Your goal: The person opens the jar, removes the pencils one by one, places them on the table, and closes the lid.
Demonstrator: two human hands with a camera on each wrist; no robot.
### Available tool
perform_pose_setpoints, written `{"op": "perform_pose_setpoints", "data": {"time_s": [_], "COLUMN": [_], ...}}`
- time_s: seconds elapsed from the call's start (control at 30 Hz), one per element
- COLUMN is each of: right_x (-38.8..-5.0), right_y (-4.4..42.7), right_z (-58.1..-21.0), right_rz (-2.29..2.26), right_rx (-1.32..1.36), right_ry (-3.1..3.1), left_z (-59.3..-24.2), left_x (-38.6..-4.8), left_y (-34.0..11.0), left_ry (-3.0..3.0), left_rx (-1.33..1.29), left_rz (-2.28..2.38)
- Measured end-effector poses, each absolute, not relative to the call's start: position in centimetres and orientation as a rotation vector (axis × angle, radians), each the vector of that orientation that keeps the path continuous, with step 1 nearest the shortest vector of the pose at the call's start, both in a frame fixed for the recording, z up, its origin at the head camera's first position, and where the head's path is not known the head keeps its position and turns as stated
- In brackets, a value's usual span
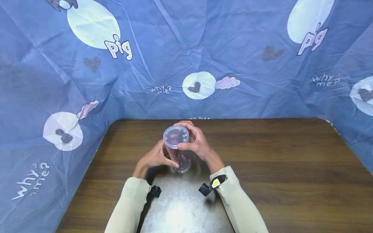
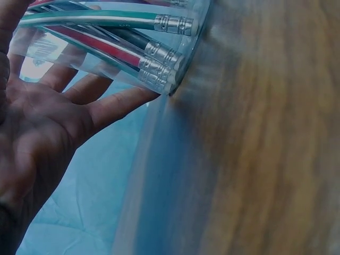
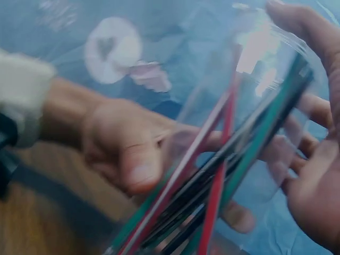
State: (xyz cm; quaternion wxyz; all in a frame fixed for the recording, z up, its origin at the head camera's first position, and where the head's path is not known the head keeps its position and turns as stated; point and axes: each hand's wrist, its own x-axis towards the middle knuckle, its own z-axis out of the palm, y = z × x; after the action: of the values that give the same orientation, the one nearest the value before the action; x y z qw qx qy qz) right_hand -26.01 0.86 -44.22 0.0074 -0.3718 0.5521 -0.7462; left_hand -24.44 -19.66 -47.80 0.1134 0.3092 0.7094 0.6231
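Note:
A clear plastic jar (image 1: 183, 163) stands on the table with a transparent lid (image 1: 175, 136) on its top. My left hand (image 1: 154, 157) holds the jar's lower body, its thumb on the near side. From the right, my right hand (image 1: 198, 142) grips the jar's top at the lid, its thumb at the near rim and its fingers around the far side. Inside the jar lean several pencils (image 3: 215, 196), red, green and dark. In the left wrist view, the pencils (image 2: 101, 20) show metal ferrules and eraser ends at the jar's base.
Brown wood-grain tabletop (image 1: 276, 161) spreads to both sides, with a bright glare (image 1: 177, 204) between my forearms. A blue printed cloth (image 1: 163, 58) hangs behind the table and along its left and right sides. Black wrist straps (image 1: 214, 184) sit over the pale sleeves.

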Motion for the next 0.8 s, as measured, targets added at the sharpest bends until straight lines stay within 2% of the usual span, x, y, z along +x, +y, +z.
{"op": "perform_pose_setpoints", "data": {"time_s": [0.27, 0.43, 0.53, 0.63, 0.8], "right_x": [-28.1, -28.0, -27.0, -25.5, -23.4], "right_y": [1.0, 1.1, 1.4, 1.5, 0.9], "right_z": [-45.0, -45.0, -44.2, -43.6, -44.0], "right_rz": [-2.199, -2.262, -2.417, -2.536, -2.507], "right_rx": [-1.206, -1.155, -1.125, -1.127, -1.038], "right_ry": [1.353, 1.251, 1.438, 1.874, 2.406], "left_z": [-47.7, -47.7, -47.8, -47.8, -47.7], "left_x": [-24.3, -24.4, -24.4, -24.3, -24.2], "left_y": [-19.4, -19.5, -19.5, -19.5, -19.4], "left_ry": [2.037, 2.059, 2.069, 2.063, 2.078], "left_rx": [0.916, 0.923, 0.917, 0.909, 0.914], "left_rz": [1.839, 1.834, 1.838, 1.844, 1.849]}}
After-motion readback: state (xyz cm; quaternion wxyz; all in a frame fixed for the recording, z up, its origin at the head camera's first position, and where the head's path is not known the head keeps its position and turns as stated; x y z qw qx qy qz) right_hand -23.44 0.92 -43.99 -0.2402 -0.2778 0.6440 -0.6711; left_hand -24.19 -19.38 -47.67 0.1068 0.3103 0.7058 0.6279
